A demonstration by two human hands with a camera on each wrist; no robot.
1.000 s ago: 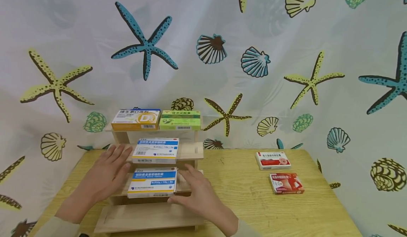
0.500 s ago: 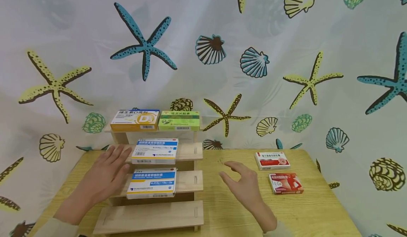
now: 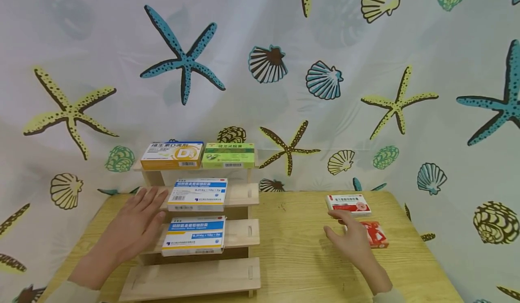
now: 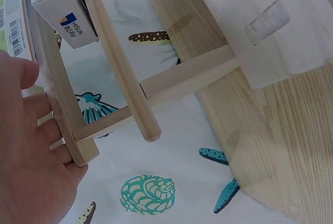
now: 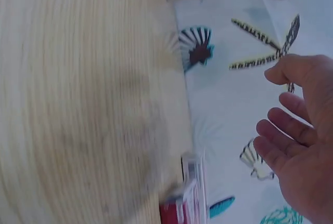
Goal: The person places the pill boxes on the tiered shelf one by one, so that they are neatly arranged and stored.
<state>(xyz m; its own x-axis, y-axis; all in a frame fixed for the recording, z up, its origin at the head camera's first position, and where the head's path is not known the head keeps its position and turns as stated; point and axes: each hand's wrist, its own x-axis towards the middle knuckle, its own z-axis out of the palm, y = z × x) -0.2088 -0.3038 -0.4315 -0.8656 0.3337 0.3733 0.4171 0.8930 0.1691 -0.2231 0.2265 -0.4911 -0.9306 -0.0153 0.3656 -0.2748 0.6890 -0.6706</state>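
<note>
My left hand (image 3: 132, 230) rests against the left side of the wooden tiered shelf (image 3: 195, 278); in the left wrist view, fingers (image 4: 47, 125) touch a wooden edge. My right hand (image 3: 355, 244), thumb and fingers spread and holding nothing, hovers at the left of the red box (image 3: 378, 235), partly covering it. Just behind lies a white-and-red box (image 3: 349, 203). On the shelf, two blue-and-white boxes stand on separate middle tiers, the upper box (image 3: 198, 193) and the lower box (image 3: 194, 236). The top tier holds an orange-and-white box (image 3: 172, 155) beside a green box (image 3: 229, 155).
The shelf stands on the left part of a wood-grain table (image 3: 296, 258). Its lowest tier bears nothing. A white curtain (image 3: 252, 109) printed with starfish and shells hangs behind the table and along its sides.
My right hand has moved away from the lower blue-and-white box, rightward across the table to the red box. The left hand has stayed against the shelf.
</note>
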